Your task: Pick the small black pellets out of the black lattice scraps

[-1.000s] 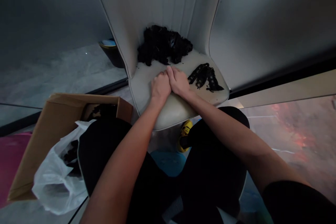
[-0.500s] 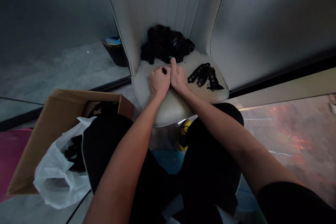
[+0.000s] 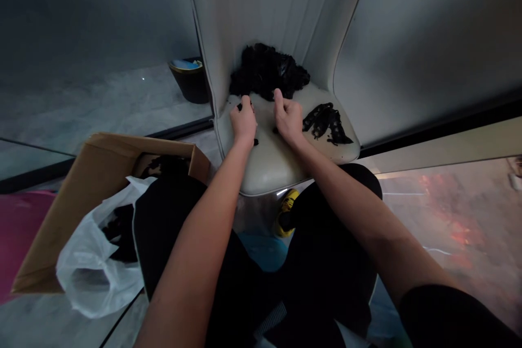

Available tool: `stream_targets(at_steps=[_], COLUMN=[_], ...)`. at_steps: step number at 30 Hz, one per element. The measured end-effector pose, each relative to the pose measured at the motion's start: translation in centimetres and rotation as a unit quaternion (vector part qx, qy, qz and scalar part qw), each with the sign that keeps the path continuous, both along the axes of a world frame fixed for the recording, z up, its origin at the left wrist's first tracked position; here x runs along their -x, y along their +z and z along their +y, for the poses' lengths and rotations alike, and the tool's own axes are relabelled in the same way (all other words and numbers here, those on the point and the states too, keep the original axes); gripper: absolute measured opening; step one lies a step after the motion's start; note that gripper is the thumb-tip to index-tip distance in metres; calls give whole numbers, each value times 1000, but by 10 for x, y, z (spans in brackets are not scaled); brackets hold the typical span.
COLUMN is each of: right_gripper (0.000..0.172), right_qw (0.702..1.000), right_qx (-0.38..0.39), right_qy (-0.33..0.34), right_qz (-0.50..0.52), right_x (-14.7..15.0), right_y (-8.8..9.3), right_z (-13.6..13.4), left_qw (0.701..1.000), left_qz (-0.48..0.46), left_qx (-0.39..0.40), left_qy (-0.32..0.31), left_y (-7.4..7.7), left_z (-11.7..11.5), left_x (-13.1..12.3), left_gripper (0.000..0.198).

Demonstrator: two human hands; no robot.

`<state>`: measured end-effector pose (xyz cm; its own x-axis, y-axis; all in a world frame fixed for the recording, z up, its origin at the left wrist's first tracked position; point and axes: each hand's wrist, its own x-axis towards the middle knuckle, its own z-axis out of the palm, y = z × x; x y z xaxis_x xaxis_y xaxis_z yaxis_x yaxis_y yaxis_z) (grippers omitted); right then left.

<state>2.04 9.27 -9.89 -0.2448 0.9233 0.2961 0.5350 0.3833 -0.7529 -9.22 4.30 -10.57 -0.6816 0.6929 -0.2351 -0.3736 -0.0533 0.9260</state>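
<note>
A cream padded chair seat (image 3: 269,166) curves up into a tall ribbed backrest (image 3: 277,5). A tangled heap of black fibrous material (image 3: 267,72) lies where they meet, and a smaller black clump (image 3: 326,122) rests on the right of the seat. My left hand (image 3: 243,120) is on the seat just below the heap, fingers curled on a small black scrap (image 3: 240,106). My right hand (image 3: 287,117) sits between the heap and the clump, thumb raised, holding nothing visible. Tiny black bits (image 3: 255,142) dot the seat near my hands.
At lower left stands an open cardboard box (image 3: 98,174) holding a white plastic bag (image 3: 95,272) with black material inside. My black-clad knees (image 3: 171,212) are below the seat. A black bin (image 3: 190,81) stands behind the chair on the left, with a pink surface (image 3: 24,234) at far left.
My hands have drawn apart from touching each other, with the left one now further left and forward. Small black bits now show on the seat between them.
</note>
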Motion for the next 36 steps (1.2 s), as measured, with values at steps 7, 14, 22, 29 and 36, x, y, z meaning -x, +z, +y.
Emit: stream_targets(at_steps=[7, 14, 22, 29, 36], right_gripper=[83, 56, 61, 57, 45], right_qw=[992, 897, 862, 845, 881], right_qx=[-17, -61, -72, -77, -56], right_qy=[-23, 110, 147, 173, 157], right_qz=[-125, -423, -480, -500, -444], right_x=[-5, -5, 6, 17, 18], right_y=[12, 17, 34, 24, 20], right_z=[5, -26, -56, -78, -63], left_qw=[989, 984, 975, 970, 968], left_qz=[-143, -179, -212, -205, -214], left_qx=[-26, -25, -70, -130, -133], left_qy=[13, 10, 19, 12, 11], left_y=[20, 28, 83, 130, 147], left_z=[-8, -11, -33, -82, -142], left_x=[3, 3, 24, 41, 67], left_gripper=[50, 49, 43, 46, 54])
